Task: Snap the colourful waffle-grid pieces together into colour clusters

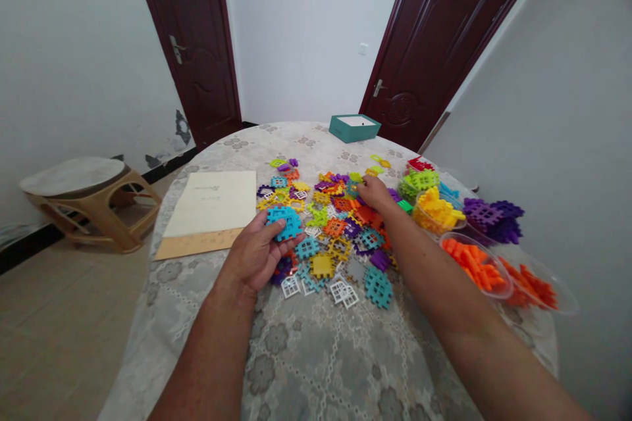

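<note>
Several flat blue interlocking building blocks [285, 223] rest stacked in my left hand [254, 251], with the thumb pressed over them. The hand is held above the left side of a mixed pile of plastic building blocks [336, 227]. At the far right part of the pile, my right hand [374, 193] has its fingers bent together at a teal building block [352, 188]; the grip is partly hidden. Nearest me in the pile lie another teal block [378, 287], a yellow square block [322, 266] and white window-shaped pieces [343, 293].
Clear tubs of sorted blocks stand at the right: yellow [437, 212], orange [476, 266], purple [494, 218] and green [419, 181]. A paper folder [212, 204] lies at the left, a green box [354, 128] at the back. Beside the round table [316, 355] stands a stool [93, 200].
</note>
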The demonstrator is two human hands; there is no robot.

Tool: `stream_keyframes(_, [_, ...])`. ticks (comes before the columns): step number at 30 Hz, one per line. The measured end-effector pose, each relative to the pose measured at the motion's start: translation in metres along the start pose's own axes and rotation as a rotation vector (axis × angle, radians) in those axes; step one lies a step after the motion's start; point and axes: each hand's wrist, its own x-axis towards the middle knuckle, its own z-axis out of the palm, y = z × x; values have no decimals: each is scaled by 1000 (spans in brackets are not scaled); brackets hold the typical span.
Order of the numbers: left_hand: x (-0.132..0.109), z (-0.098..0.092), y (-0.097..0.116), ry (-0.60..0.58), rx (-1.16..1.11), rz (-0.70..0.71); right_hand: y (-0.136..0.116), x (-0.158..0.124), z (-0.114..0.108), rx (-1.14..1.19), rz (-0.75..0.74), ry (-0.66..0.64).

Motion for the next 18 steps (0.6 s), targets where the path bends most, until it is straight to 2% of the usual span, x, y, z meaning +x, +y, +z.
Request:
stream_keyframes(6, [-2,2,3,15,15,0,2,-19,-14,228,-53,25])
stream_keyframes(8, [-3,3,5,14,10,4,-1,-31,-18,330,-66,-28])
stream_keyframes(14, [-3,1,5,2,7,15,-14,-86,-32,862,-14,-312])
stream_keyframes(18, [-4,2,5,-6,17,32,-27,-128,-27,941,-16,-295])
